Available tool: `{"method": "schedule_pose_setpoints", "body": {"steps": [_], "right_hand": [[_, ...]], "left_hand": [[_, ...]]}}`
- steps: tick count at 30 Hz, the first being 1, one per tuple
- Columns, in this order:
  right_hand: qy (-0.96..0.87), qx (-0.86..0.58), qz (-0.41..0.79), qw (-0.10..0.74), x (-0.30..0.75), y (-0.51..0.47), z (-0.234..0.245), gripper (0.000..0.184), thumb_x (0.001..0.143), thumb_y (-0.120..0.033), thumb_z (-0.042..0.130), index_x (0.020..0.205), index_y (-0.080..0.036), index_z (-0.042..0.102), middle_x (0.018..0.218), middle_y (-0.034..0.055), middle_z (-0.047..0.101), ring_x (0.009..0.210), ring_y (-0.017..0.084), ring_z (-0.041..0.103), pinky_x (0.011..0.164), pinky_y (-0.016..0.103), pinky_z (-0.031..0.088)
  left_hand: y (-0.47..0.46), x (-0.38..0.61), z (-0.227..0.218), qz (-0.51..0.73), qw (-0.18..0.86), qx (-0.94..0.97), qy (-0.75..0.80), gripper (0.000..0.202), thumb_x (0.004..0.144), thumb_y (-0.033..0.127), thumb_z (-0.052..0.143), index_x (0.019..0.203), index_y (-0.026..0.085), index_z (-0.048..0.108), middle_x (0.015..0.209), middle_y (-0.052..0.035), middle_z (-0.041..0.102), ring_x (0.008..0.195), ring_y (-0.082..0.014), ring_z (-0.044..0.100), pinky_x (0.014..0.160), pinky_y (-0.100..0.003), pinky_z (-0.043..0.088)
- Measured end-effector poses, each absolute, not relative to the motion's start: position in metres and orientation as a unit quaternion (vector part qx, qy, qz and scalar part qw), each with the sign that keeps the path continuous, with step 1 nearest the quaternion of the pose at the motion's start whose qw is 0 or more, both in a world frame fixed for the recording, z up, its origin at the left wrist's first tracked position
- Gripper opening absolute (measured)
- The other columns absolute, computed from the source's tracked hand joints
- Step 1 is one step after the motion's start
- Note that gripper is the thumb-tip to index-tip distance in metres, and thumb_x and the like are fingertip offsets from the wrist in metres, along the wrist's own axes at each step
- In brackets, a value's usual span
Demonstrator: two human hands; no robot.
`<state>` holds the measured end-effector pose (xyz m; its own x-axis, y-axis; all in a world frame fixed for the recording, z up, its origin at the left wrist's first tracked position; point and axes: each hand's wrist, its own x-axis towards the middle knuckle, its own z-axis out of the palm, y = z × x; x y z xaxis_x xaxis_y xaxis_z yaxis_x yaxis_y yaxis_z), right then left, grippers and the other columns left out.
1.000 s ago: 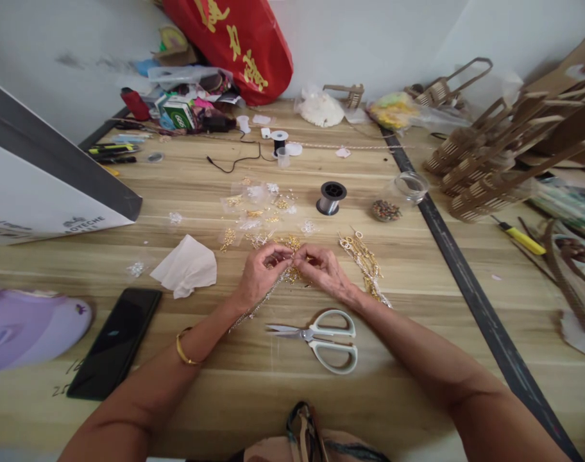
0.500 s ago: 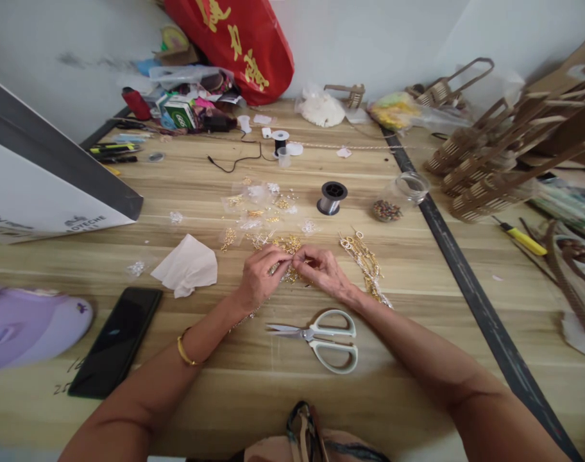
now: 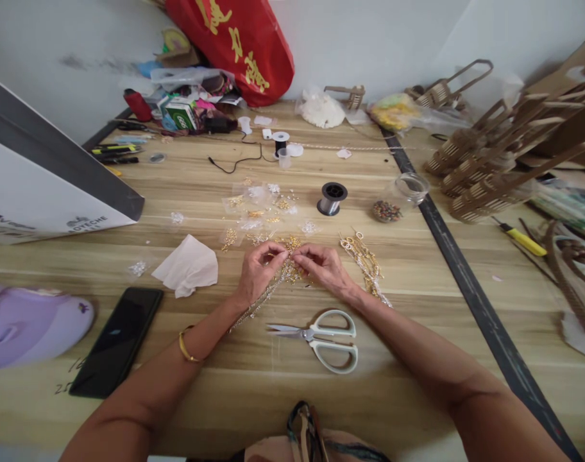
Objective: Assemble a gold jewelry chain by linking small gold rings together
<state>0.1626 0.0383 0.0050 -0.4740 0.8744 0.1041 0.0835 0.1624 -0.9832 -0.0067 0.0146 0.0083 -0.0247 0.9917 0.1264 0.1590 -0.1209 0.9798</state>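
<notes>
My left hand [image 3: 260,273] and my right hand [image 3: 325,269] meet over a small heap of gold and silver beads [image 3: 292,244], each with thumb and index finger pinched together. What sits between the fingertips is too small to make out. From below the fingers a silver chain [image 3: 256,307] trails down and to the left along the table. Right of my right hand lies a bunch of gold and silver chains [image 3: 367,266] with ring ends. Scissors [image 3: 314,335] with pale handles rest below the hands, blades pointing left.
Small bags of findings [image 3: 254,205] lie beyond the hands, near a wire spool [image 3: 331,197] and a glass jar [image 3: 401,196] with beads. At left are a tissue [image 3: 189,266], a phone [image 3: 117,343] and a white box [image 3: 56,179]. Wooden baskets [image 3: 485,179] stand at right.
My hands have shifted slightly, with the left fingertips a little left and up. More of the silver chain shows below my left hand. The fingers stay pinched.
</notes>
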Motion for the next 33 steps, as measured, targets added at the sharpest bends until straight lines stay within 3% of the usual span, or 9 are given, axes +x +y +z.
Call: {"method": "schedule_pose_setpoints", "body": {"steps": [4,6,10,16,27,33], "right_hand": [[-0.660,-0.340,0.550,0.382,0.163,0.038,0.004,0.027,0.085,-0.034,0.056,0.102,-0.013,0.059,0.069,0.0001,0.057,0.055,0.008,0.049,0.051,0.021,0.041],[-0.674,-0.346,0.529,0.382,0.164,0.039,0.002,0.028,0.085,-0.033,0.055,0.105,-0.014,0.059,0.070,0.0001,0.057,0.058,0.009,0.050,0.050,0.020,0.041],[-0.749,-0.373,0.404,0.369,0.165,0.042,-0.003,0.020,0.086,-0.029,0.053,0.098,-0.016,0.064,0.072,0.0014,0.062,0.059,0.010,0.053,0.052,0.021,0.042],[-0.806,-0.361,0.294,0.365,0.167,0.045,-0.006,0.012,0.085,-0.021,0.051,0.087,-0.017,0.062,0.072,0.0018,0.060,0.060,0.011,0.052,0.053,0.022,0.041],[-0.724,-0.386,0.421,0.387,0.168,0.045,0.004,0.015,0.086,-0.029,0.051,0.082,-0.016,0.056,0.078,0.0016,0.056,0.068,0.011,0.053,0.055,0.022,0.042],[-0.666,-0.317,0.536,0.411,0.168,0.045,0.006,0.014,0.083,-0.029,0.056,0.081,-0.015,0.057,0.095,0.0054,0.058,0.075,0.011,0.053,0.060,0.023,0.045]], "left_hand": [[0.017,-0.009,0.007,0.496,0.473,0.526,0.503,0.015,0.076,0.031,0.063,0.077,0.016,0.062,0.088,-0.0039,0.068,0.072,-0.0126,0.058,0.067,-0.024,0.045],[0.018,-0.010,0.007,0.493,0.491,0.514,0.502,0.017,0.076,0.032,0.064,0.078,0.016,0.062,0.081,-0.0027,0.068,0.065,-0.0114,0.057,0.064,-0.024,0.045],[0.019,-0.009,0.008,0.484,0.498,0.504,0.513,0.021,0.073,0.036,0.067,0.077,0.016,0.061,0.061,0.0016,0.062,0.056,-0.0108,0.055,0.059,-0.024,0.044],[0.020,-0.008,0.008,0.476,0.506,0.496,0.521,0.022,0.071,0.036,0.067,0.076,0.016,0.060,0.063,0.0015,0.062,0.057,-0.0110,0.056,0.060,-0.024,0.045],[0.020,-0.010,0.005,0.474,0.507,0.511,0.507,0.021,0.074,0.036,0.066,0.075,0.016,0.060,0.065,0.0014,0.061,0.061,-0.0113,0.057,0.065,-0.025,0.046],[0.022,-0.011,0.000,0.468,0.510,0.514,0.506,0.020,0.073,0.034,0.067,0.075,0.015,0.061,0.065,0.0010,0.061,0.062,-0.0113,0.057,0.063,-0.024,0.045]]}}
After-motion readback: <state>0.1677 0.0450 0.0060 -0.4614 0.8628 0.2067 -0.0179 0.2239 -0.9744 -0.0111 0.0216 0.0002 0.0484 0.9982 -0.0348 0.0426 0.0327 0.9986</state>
